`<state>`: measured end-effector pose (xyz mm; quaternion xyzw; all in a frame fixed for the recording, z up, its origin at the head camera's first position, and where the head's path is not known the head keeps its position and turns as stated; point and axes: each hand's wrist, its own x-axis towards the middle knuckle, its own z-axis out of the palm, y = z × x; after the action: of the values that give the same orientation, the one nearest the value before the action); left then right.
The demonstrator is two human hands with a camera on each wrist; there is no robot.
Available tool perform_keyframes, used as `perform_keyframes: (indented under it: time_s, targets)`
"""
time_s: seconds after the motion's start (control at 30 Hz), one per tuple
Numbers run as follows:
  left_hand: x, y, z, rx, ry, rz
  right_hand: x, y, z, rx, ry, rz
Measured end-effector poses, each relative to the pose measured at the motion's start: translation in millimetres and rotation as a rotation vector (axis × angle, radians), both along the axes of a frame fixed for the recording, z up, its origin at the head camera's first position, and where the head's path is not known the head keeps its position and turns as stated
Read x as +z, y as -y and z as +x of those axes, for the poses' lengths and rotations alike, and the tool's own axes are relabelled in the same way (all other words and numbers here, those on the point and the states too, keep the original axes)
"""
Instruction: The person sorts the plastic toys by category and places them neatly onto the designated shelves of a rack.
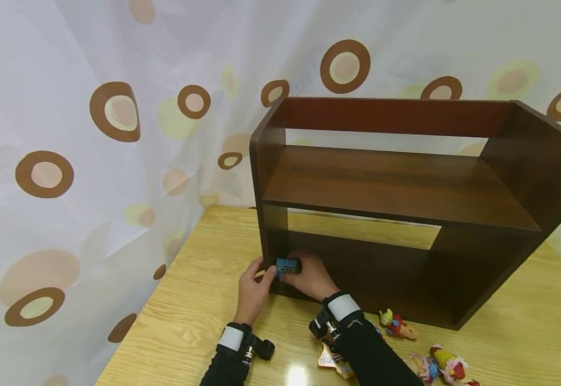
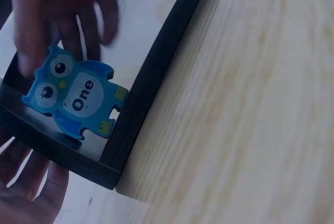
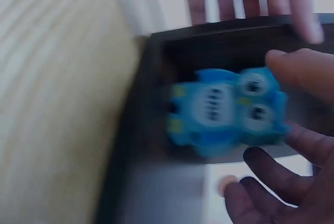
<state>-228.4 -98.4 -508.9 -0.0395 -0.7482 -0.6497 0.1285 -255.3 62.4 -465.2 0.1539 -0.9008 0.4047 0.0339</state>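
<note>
A blue toy owl (image 2: 68, 112) with the word "One" on its belly stands on the lower board of a dark brown wooden shelf (image 1: 401, 185), in the left front corner. My right hand (image 1: 313, 276) is at the owl's head, thumb and fingers spread loosely on either side of it; in the left wrist view this hand is blurred while the owl is sharp. The left hand (image 1: 252, 295) holds the shelf's left side panel (image 1: 263, 225), fingers outside and thumb over the front edge, close to the owl.
The shelf stands on a light wood table (image 1: 179, 300) against a wall covering (image 1: 78, 225) with round patterns. In front of it lie several small colourful toys, among them a red and yellow figure (image 1: 396, 324), a yellow and pink one (image 1: 447, 362) and an orange star-like piece (image 1: 331, 358) beside the right sleeve.
</note>
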Motion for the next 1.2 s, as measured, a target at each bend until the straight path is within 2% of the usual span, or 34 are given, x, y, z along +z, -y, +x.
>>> perform_keyframes:
  time_s: [0.03,0.2,0.43,0.53,0.77,0.83,0.93,1.07,1.2]
  targets:
    - [-4.0,0.2,-2.3,-0.001,-0.005,0.0,4.3,-3.1,1.8,0.0,-0.007,0.008]
    - [0.3,-2.3,-2.5,0.013,0.019,-0.003,32.6,-23.5,13.4,-0.004,-0.089,0.015]
    - [28.1,-6.5,12.7,0.033,0.054,-0.026,67.8,-49.5,34.1,0.001,-0.213,0.009]
    - [32.6,-6.3,15.2,0.026,0.038,-0.037,78.9,-58.5,40.9,-0.009,-0.253,0.038]
    - [1.2,-2.3,4.6,0.058,0.059,-0.027,95.5,-79.6,59.2,-0.012,-0.328,0.083]
    - [-3.7,-2.0,5.3,0.059,0.063,-0.032,97.9,-86.3,65.8,-0.021,-0.342,0.092]
    - [-8.3,-2.9,6.1,0.055,0.066,-0.038,102.0,-96.4,75.6,-0.034,-0.35,0.096]
    - [-6.7,-5.9,5.5,0.056,0.073,-0.054,110.8,-109.4,87.6,-0.05,-0.369,0.095]
    - [-2.3,-6.8,2.0,0.049,0.06,-0.059,122.8,-122.0,98.1,-0.073,-0.426,0.112]
